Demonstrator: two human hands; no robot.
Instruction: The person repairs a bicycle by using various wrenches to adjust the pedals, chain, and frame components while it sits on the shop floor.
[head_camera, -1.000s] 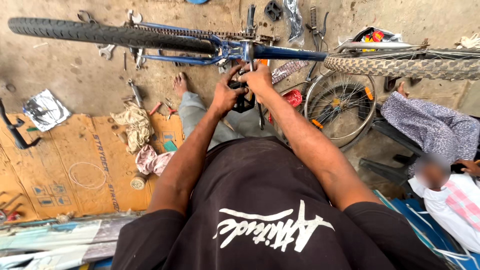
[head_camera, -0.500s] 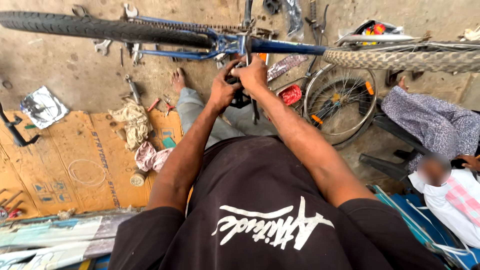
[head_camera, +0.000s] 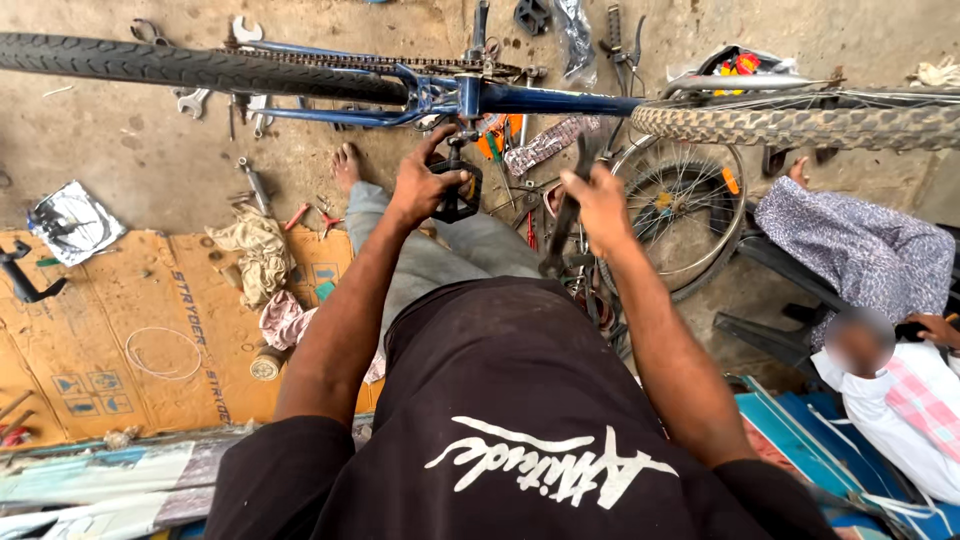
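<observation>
A blue bicycle frame lies across the top of the view, with its chain and a black tyre to the left. My left hand grips the black pedal just below the frame. My right hand is off the pedal and holds a dark wrench that hangs down from its fingers. A knobbly tyre runs off to the right.
Spanners, pliers and rags litter the concrete floor and brown cardboard sheet. A loose spoked wheel lies under the frame. Another person sits at the right near a blue mat.
Both hands were together at the pedal. Now my right hand has pulled away to the right with the wrench, while my left hand stays on the pedal.
</observation>
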